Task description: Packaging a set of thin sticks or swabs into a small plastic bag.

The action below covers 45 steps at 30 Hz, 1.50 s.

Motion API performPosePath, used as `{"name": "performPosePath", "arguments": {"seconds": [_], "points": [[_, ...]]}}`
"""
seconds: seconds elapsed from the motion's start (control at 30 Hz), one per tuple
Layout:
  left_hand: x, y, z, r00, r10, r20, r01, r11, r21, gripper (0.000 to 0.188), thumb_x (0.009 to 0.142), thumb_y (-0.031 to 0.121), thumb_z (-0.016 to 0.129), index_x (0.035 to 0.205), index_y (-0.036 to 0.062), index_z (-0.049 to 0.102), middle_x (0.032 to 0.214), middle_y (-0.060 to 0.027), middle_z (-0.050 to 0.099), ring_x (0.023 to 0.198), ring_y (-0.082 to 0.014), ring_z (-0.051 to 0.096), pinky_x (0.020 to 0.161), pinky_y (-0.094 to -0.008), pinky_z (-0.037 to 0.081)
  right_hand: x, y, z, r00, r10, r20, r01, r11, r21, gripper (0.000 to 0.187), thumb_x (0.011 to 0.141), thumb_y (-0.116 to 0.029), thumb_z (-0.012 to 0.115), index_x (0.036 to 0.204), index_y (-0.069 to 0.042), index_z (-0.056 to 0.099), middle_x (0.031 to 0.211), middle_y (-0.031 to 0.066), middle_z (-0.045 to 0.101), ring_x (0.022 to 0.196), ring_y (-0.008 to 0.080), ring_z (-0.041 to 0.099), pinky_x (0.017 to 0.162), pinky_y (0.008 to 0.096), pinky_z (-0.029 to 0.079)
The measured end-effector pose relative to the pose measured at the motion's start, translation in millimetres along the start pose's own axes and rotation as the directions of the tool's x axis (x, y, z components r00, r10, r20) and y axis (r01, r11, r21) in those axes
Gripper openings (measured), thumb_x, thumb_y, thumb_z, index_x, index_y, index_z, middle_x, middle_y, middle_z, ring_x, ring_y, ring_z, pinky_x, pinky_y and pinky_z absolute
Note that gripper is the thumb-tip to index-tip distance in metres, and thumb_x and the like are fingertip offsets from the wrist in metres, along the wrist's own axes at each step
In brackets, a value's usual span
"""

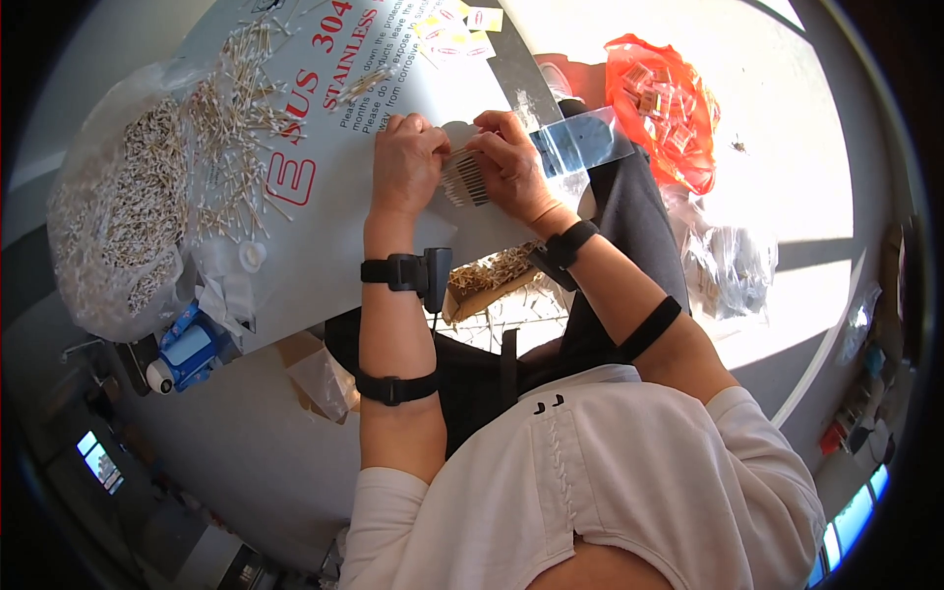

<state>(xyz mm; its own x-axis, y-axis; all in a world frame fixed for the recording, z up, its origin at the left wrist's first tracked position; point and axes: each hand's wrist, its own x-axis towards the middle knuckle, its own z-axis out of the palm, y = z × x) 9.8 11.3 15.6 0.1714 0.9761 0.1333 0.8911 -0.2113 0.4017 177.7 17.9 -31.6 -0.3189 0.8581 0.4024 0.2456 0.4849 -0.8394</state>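
Note:
A flat row of cotton swabs lies side by side between my hands over the printed metal table top. My left hand has its fingers closed at the row's left end; what the fingertips pinch is too small to make out. On the right end, my right hand bends its fingers over the swabs and grips them. Just right of that hand lies a clear bluish plastic sheet. Loose cotton swabs spread in a heap to the left, beside a big clear plastic bag full of them.
Small yellow and white cards lie at the table's far edge. A red plastic bag with small packs stands to the right. A blue and white bottle is at the left. Below the table edge, a cardboard box holds more swabs.

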Motion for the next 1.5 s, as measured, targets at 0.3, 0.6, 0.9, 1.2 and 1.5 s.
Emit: {"name": "performPosePath", "arguments": {"seconds": [0.3, 0.6, 0.9, 1.2, 1.5], "points": [[-38.7, 29.5, 40.9, 0.760, -0.622, -0.189, 0.079, 0.377, -0.923, 0.048, 0.099, 0.023, 0.050, 0.140, -0.0008, 0.040, 0.143, -0.0163, 0.043, 0.131, -0.0259, 0.041, 0.112, -0.0383, 0.031, 0.5, -8.2, 4.6, 0.942, 0.313, -0.124, -0.233, 0.873, 0.428, 0.029, 0.098, -0.003, 0.046, 0.124, 0.001, 0.055, 0.135, 0.0142, 0.051, 0.124, 0.0225, 0.049, 0.104, 0.0288, 0.037], [-41.4, 49.3, 52.3, 0.715, -0.676, -0.176, -0.052, 0.200, -0.978, 0.048, 0.102, 0.025, 0.044, 0.140, -0.0033, 0.039, 0.145, -0.0187, 0.039, 0.134, -0.0248, 0.037, 0.115, -0.0374, 0.025, -1.2, -7.9, 14.6, 0.959, 0.263, -0.104, -0.199, 0.889, 0.412, 0.030, 0.099, -0.008, 0.046, 0.126, 0.002, 0.055, 0.134, 0.0128, 0.053, 0.124, 0.0191, 0.049, 0.105, 0.0296, 0.037], [-68.3, 43.9, 34.7, 0.952, -0.260, -0.160, 0.202, 0.929, -0.311, 0.080, 0.071, 0.020, 0.078, 0.139, 0.0014, 0.039, 0.148, -0.0157, 0.035, 0.135, -0.0336, 0.034, 0.113, -0.0438, 0.029, -1.7, 1.1, -20.3, 0.888, 0.459, 0.001, -0.380, 0.734, 0.562, 0.027, 0.096, -0.001, 0.048, 0.121, 0.003, 0.058, 0.127, 0.0084, 0.058, 0.117, 0.0142, 0.054, 0.102, 0.0262, 0.040], [-60.3, 49.5, 47.6, 0.954, -0.233, -0.189, 0.190, 0.956, -0.221, 0.076, 0.078, 0.022, 0.074, 0.140, 0.0018, 0.036, 0.149, -0.0193, 0.031, 0.137, -0.0376, 0.031, 0.114, -0.0453, 0.024, -8.8, 0.9, -14.0, 0.902, 0.427, -0.068, -0.314, 0.755, 0.575, 0.027, 0.099, -0.007, 0.048, 0.122, 0.002, 0.058, 0.129, 0.0086, 0.057, 0.118, 0.0145, 0.053, 0.103, 0.0259, 0.039], [-41.2, 49.7, 62.6, 0.797, -0.532, -0.285, 0.098, 0.580, -0.808, 0.061, 0.101, 0.032, 0.045, 0.147, -0.0024, 0.026, 0.153, -0.0159, 0.025, 0.140, -0.0262, 0.029, 0.115, -0.0387, 0.022, -0.6, -9.4, 6.5, 0.949, 0.302, -0.094, -0.238, 0.877, 0.417, 0.031, 0.101, -0.015, 0.046, 0.126, 0.002, 0.055, 0.134, 0.0153, 0.054, 0.126, 0.0224, 0.048, 0.106, 0.0311, 0.035]]}}
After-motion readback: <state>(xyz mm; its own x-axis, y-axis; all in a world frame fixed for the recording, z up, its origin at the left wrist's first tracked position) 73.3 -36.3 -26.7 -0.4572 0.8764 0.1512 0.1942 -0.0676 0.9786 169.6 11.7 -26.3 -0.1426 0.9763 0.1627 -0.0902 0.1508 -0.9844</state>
